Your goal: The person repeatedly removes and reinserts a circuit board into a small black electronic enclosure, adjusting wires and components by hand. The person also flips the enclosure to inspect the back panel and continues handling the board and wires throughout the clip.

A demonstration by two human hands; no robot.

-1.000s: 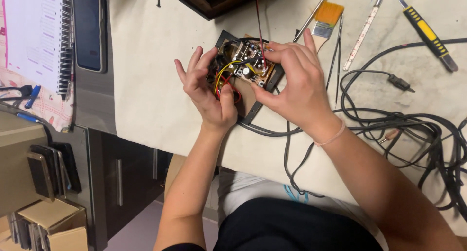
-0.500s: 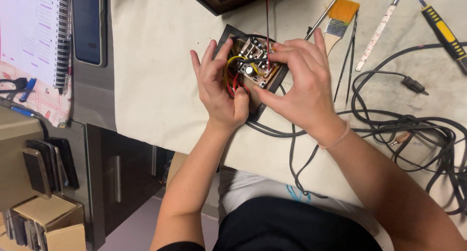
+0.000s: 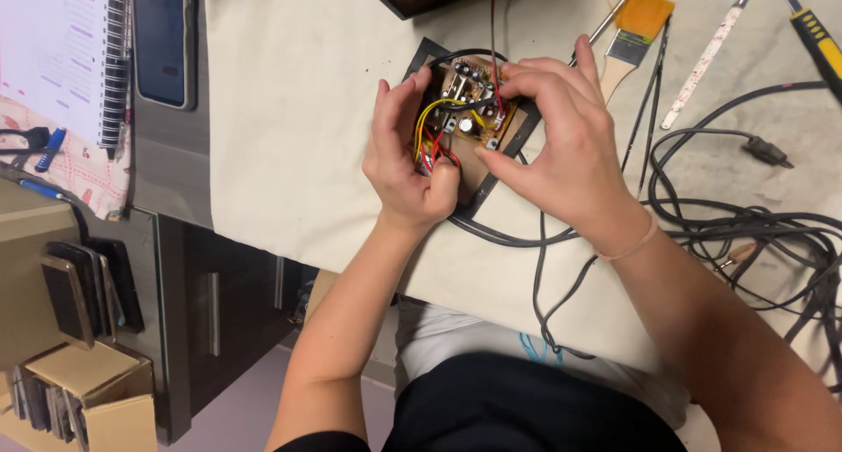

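Head view: both hands, left hand (image 3: 405, 158) and right hand (image 3: 561, 145), grip a circuit board (image 3: 465, 119) on the cloth-covered desk (image 3: 289, 119).

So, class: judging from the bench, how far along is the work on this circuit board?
Done: the circuit board lies exposed in its black frame on the cloth. In hand: the left hand grips its yellow and red wires while the right hand steadies its far edge. Left: the paintbrush and yellow-handled tool lie untouched.
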